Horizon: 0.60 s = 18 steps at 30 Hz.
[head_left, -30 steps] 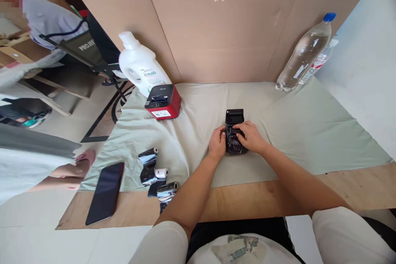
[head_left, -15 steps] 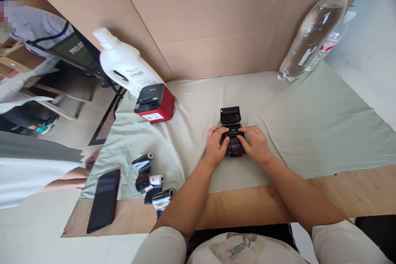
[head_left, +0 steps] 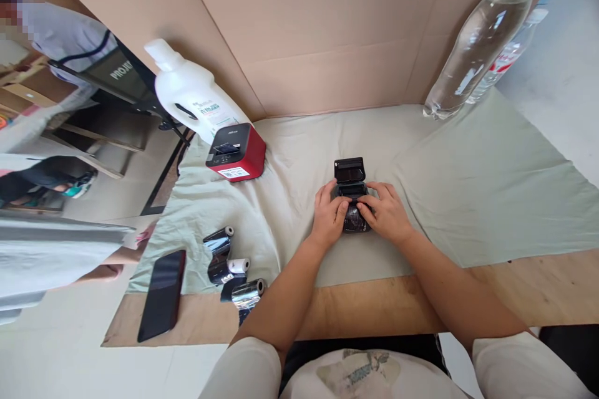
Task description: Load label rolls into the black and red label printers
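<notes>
— What did the place look like?
— A pale green cloth (head_left: 468, 199) covered a wooden table (head_left: 538, 287), with cardboard walls (head_left: 327, 43) behind.

— And the hands?
— A small black printer (head_left: 350, 190) sat mid-cloth, lid raised. The left hand (head_left: 329, 217) and right hand (head_left: 386, 214) flanked it, fingers curled and pressed onto a shiny dark roll (head_left: 354, 219) in its bay.

— Around it?
— A red printer (head_left: 236, 153) and white jug (head_left: 194, 100) stood far left; spare rolls (head_left: 229, 265) and a phone (head_left: 162, 295) lay near left; a clear bottle (head_left: 477, 43) leaned far right.

Far left, a white jug (head_left: 189, 95) beside a red printer (head_left: 236, 154). Near left, foil rolls (head_left: 229, 265) and a phone (head_left: 162, 295). Far right, clear bottle (head_left: 477, 43).
</notes>
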Motion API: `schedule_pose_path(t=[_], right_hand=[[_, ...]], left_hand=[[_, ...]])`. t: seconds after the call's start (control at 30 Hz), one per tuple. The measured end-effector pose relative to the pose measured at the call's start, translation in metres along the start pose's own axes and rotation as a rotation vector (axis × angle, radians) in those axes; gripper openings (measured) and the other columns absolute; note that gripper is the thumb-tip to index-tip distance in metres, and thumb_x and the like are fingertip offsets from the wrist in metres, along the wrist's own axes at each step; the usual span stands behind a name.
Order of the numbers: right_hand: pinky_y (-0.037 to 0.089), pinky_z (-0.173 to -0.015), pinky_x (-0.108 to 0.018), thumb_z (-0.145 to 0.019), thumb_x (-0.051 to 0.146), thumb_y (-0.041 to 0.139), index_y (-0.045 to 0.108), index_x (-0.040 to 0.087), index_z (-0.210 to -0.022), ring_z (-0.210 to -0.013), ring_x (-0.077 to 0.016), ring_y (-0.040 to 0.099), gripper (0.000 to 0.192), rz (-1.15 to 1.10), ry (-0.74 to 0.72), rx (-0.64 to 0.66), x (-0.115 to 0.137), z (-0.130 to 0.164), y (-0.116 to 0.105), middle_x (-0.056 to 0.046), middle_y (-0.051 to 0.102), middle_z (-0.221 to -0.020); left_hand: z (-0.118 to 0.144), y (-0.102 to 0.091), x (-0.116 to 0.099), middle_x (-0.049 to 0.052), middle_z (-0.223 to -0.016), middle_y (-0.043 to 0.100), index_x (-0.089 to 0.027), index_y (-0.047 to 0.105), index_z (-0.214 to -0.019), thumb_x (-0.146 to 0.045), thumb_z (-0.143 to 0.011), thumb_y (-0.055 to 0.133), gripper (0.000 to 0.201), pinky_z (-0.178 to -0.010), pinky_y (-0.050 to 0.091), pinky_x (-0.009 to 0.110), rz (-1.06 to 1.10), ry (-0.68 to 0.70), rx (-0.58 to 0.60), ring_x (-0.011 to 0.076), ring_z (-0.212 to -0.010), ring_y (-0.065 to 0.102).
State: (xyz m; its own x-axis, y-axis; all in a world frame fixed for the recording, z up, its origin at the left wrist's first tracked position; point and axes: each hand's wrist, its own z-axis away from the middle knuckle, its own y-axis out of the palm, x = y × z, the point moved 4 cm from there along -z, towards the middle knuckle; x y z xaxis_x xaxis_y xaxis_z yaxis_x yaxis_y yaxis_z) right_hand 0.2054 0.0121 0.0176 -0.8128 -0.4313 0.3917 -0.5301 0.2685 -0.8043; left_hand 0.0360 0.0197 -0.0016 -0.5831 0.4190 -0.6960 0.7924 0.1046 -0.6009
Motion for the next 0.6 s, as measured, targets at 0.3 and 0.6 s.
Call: schedule_pose_path(t=[0.3,0.6], right_hand=[[0.054,-0.097,-0.049,-0.086,0.028,0.054,0.061,0.022,-0.115,-0.112,-0.0267,0.061,0.03,-0.387,0.181,0.054,-0.017,0.004,0.012,-0.012,0.062,-0.12],[0.056,-0.09,-0.048,-0.082,0.024,0.049,0.049,0.021,-0.123,-0.111,-0.0259,0.061,0.041,-0.57,0.323,-0.174,-0.032,0.006,0.014,-0.015,0.057,-0.126]], left_hand=[[-0.064,-0.008,0.009,0.012,-0.153,0.044,-0.023,0.05,-0.137,-0.063,-0.094,0.04,0.06,-0.121,0.028,0.046,0.379,-0.326,0.004,0.0267,-0.145,0.037],[-0.022,-0.004,-0.007,0.013,-0.111,0.07,-0.019,0.063,-0.108,-0.062,-0.097,0.032,0.055,-0.107,0.045,0.046,0.466,-0.156,-0.077,0.0243,-0.117,0.062]])
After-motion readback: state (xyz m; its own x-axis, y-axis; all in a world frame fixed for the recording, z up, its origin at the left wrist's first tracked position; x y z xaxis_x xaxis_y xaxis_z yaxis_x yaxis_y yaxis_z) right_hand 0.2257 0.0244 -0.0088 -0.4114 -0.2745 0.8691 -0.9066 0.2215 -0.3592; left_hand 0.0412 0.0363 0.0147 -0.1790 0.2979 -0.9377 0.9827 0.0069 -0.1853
